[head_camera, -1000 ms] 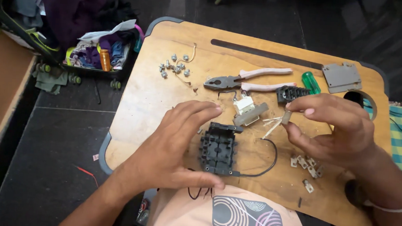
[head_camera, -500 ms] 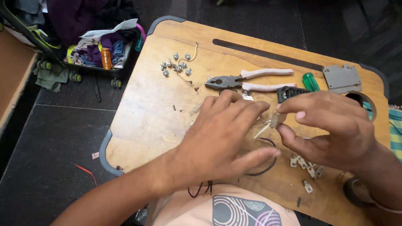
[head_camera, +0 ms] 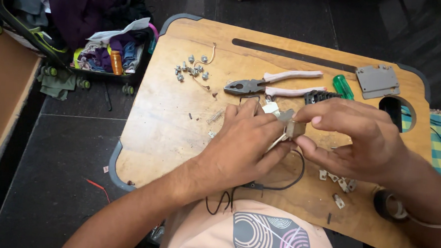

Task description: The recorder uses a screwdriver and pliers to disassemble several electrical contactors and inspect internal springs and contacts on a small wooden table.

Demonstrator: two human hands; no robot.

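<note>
A: Pinching a small grey metal block with pale wires (head_camera: 291, 129), the right hand (head_camera: 353, 141) has thumb and forefinger pressed on it, just above the wooden lap table (head_camera: 170, 116).

B: And the left hand (head_camera: 245, 140)?

A: Fingers together, laid flat over something dark; what lies under the palm is hidden. A thin black wire (head_camera: 283, 181) loops out beneath.

B: Far along?

A: I'd judge midway: loose silver screws (head_camera: 192, 68), small metal clips (head_camera: 339, 181), the grey cover plate (head_camera: 377, 80) and pink-handled pliers (head_camera: 273, 83) lie apart, unfitted.
</note>
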